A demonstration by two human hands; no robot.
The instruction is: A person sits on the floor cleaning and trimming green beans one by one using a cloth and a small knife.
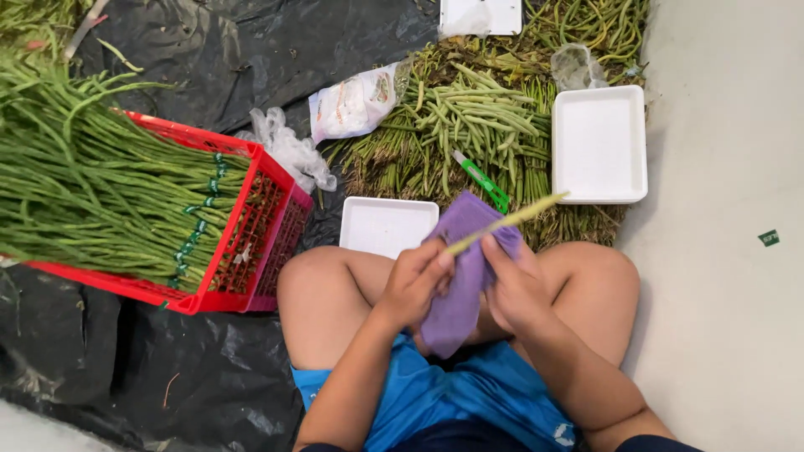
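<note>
Produce-packing floor — long beans (100,192) in red crate (251,243), foam trays (599,144) on tarp (251,50).

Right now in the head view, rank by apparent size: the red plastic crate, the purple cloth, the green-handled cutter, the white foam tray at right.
1. Red plastic crate
2. White foam tray
3. Purple cloth, partly hidden by hands, nearer the camera; unsure against tray
4. Green-handled cutter

Left hand (416,282) and right hand (512,289) hold a purple cloth (463,276) around a pale stalk (506,223) — over crossed legs.
</note>
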